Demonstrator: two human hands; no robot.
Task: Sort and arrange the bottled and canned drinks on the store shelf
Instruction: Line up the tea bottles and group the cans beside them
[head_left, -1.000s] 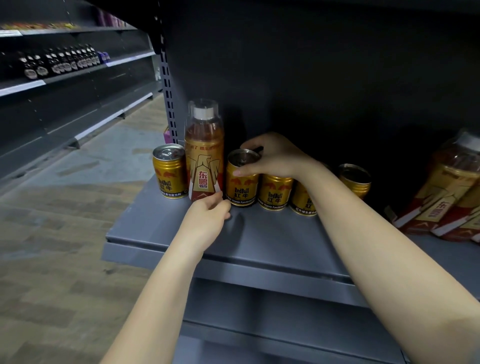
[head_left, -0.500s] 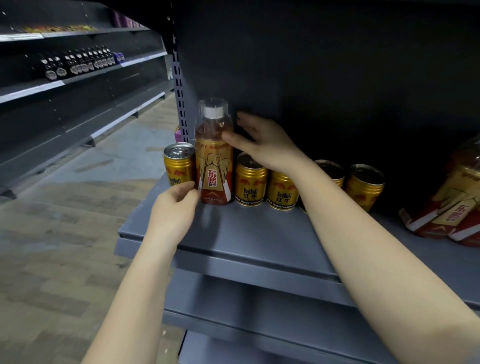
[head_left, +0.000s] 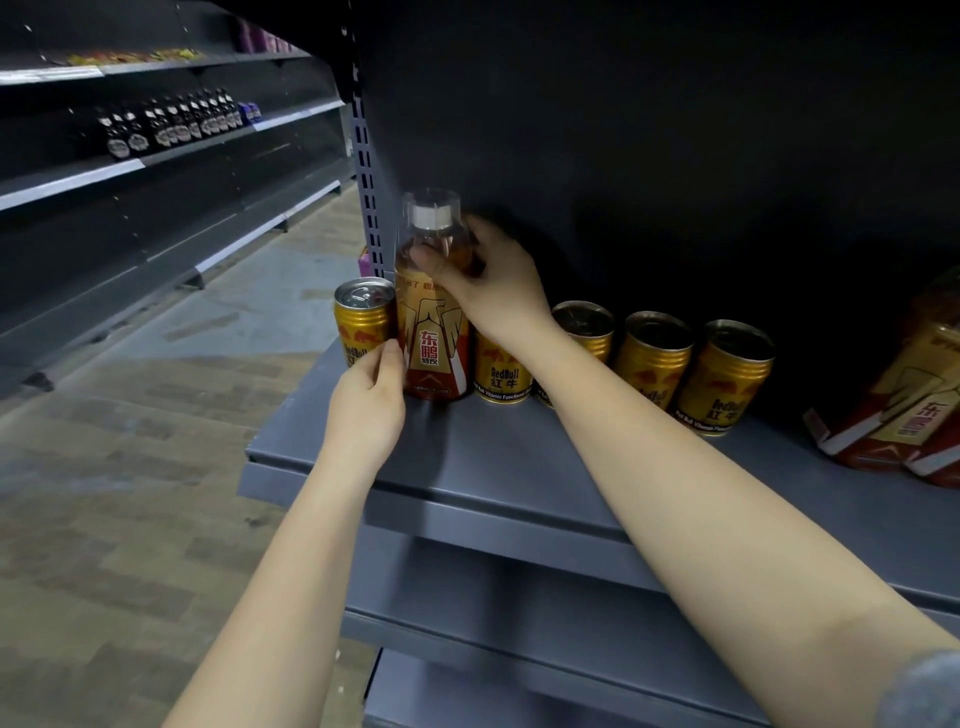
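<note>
Sorting looks partly done. Nearest, the left hand (head_left: 366, 400) curls its fingers on the end can (head_left: 362, 322), which stands at nine o'clock of the bottle (head_left: 434, 312). The right hand (head_left: 488, 286) grips the bottle's shoulder; it stands upright among cans, probably still to be moved. At three o'clock the other gold cans (head_left: 654, 358) line the shelf (head_left: 519, 467). Farther right, bottles (head_left: 904, 410) lie tilted, perhaps unsorted. Across the aisle at ten o'clock stand dark bottles (head_left: 171, 124).
</note>
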